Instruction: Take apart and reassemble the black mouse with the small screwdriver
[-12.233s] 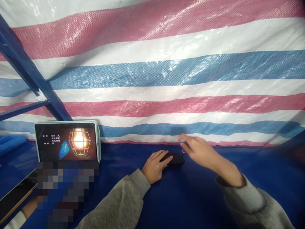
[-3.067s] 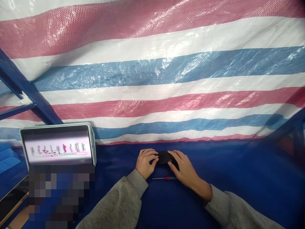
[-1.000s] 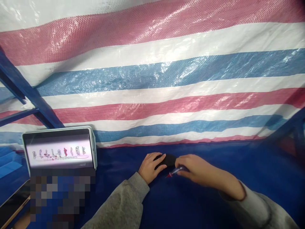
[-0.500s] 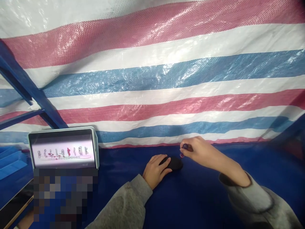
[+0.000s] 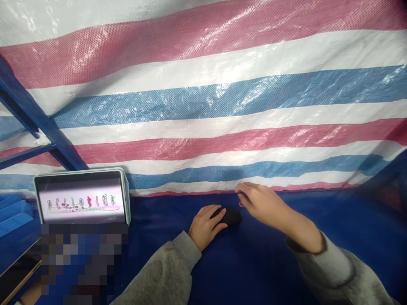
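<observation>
My left hand (image 5: pixel 205 224) lies over a black computer mouse (image 5: pixel 233 217) on the dark blue table, fingers curled across its near-left part and holding it. To the right, my right hand (image 5: pixel 259 205) is closed in a pinch just beyond the mouse's right end. A small screwdriver (image 5: pixel 241 205) is in that pinch; only its red and whitish lower part shows below the fingers, and the fingers cover its dark handle. Whether its tip touches the mouse I cannot tell.
A tablet (image 5: pixel 79 198) in a pale case stands at the left, its screen showing lettering. Below are a pixelated patch and a dark phone (image 5: pixel 20 269) beside a bit of skin. Blue bins (image 5: pixel 14 214), a blue metal frame (image 5: pixel 41 116) and a striped sheet (image 5: pixel 222 97) surround the table.
My right hand has turned and shifted slightly left, so its fingers now hide the screwdriver's dark handle. My left hand keeps its hold on the mouse. The whole view has moved a little.
</observation>
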A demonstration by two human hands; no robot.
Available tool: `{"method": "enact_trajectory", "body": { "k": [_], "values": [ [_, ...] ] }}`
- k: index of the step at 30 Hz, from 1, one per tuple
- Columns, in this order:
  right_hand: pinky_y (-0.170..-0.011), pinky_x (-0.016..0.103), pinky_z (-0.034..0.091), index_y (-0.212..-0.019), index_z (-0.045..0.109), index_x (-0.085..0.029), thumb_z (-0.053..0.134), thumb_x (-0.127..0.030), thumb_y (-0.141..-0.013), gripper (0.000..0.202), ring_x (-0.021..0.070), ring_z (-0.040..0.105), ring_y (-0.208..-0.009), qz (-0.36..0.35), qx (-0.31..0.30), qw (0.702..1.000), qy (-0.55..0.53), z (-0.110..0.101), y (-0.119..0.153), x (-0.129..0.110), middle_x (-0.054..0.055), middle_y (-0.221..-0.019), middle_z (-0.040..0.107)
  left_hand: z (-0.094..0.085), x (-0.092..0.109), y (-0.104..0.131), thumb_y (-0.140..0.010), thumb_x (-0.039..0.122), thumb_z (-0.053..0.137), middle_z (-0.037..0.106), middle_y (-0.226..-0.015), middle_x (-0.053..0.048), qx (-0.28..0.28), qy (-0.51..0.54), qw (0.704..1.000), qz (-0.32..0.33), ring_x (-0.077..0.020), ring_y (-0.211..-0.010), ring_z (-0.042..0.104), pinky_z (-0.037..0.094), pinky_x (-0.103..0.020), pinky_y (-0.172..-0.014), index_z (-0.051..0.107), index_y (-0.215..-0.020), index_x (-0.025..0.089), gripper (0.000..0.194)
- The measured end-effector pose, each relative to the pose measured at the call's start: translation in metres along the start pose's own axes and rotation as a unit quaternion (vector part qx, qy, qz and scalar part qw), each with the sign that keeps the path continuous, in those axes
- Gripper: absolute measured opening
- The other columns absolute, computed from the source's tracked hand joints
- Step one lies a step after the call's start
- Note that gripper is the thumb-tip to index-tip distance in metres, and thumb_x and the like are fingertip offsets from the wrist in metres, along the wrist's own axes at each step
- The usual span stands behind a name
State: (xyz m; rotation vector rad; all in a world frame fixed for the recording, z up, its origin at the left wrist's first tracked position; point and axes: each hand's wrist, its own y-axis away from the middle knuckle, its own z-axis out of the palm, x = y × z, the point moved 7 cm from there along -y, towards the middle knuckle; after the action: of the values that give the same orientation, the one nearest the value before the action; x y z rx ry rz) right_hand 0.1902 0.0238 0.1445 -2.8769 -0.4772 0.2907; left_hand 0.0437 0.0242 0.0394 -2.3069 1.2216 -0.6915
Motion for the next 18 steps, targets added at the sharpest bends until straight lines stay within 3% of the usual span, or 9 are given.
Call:
{"method": "enact_trajectory", "body": {
  "k": [3,8,11,15,18],
  "values": [
    [-0.070,0.028,0.042,-0.096,0.066,-0.017,0.043,-0.004,-0.079,0.031,0.0173,0.064,-0.078,-0.010,0.008,1.000,-0.010,0.001,0.000,-0.003,0.006,-0.097,0.067,0.001,-0.001,0.000,-0.096,0.043,0.047,0.060,-0.127,-0.010,-0.005,-0.002,1.000,-0.002,-0.0254,-0.117,0.058,0.052,-0.046,-0.096,0.055,-0.129,0.022,0.040],
    [-0.060,0.027,0.039,-0.098,0.067,-0.020,0.038,-0.010,-0.088,0.033,0.0160,0.063,-0.071,-0.039,0.003,0.999,0.000,0.008,0.000,-0.011,0.005,-0.089,0.068,0.003,0.001,0.001,-0.097,0.040,0.048,0.057,-0.132,-0.011,-0.018,-0.011,1.000,0.014,-0.0262,-0.123,0.053,0.049,-0.047,-0.100,0.051,-0.133,0.022,0.040],
    [-0.062,0.027,0.039,-0.109,0.064,-0.022,0.040,-0.006,-0.084,0.038,0.0173,0.064,-0.077,-0.048,0.005,0.999,0.014,0.009,0.000,-0.015,0.006,-0.098,0.067,0.003,0.002,0.001,-0.097,0.039,0.049,0.056,-0.132,-0.012,-0.022,-0.018,1.000,0.014,-0.0267,-0.124,0.053,0.049,-0.047,-0.101,0.052,-0.133,0.021,0.041],
    [-0.060,0.028,0.038,-0.105,0.064,-0.020,0.039,-0.009,-0.085,0.034,0.0192,0.064,-0.074,-0.009,-0.003,1.000,0.026,0.008,0.001,-0.010,0.006,-0.089,0.068,0.001,0.003,0.000,-0.097,0.039,0.047,0.057,-0.132,-0.012,-0.025,-0.017,0.999,0.014,-0.0265,-0.124,0.053,0.049,-0.047,-0.101,0.052,-0.133,0.021,0.041],
    [-0.060,0.027,0.038,-0.109,0.064,-0.020,0.039,-0.006,-0.083,0.039,0.0180,0.063,-0.073,-0.018,0.000,1.000,0.013,0.007,0.002,-0.012,0.007,-0.090,0.068,0.000,0.003,-0.001,-0.097,0.039,0.047,0.057,-0.132,-0.011,-0.026,-0.015,1.000,0.007,-0.0264,-0.124,0.053,0.049,-0.047,-0.101,0.052,-0.132,0.021,0.040]
  ]
}}
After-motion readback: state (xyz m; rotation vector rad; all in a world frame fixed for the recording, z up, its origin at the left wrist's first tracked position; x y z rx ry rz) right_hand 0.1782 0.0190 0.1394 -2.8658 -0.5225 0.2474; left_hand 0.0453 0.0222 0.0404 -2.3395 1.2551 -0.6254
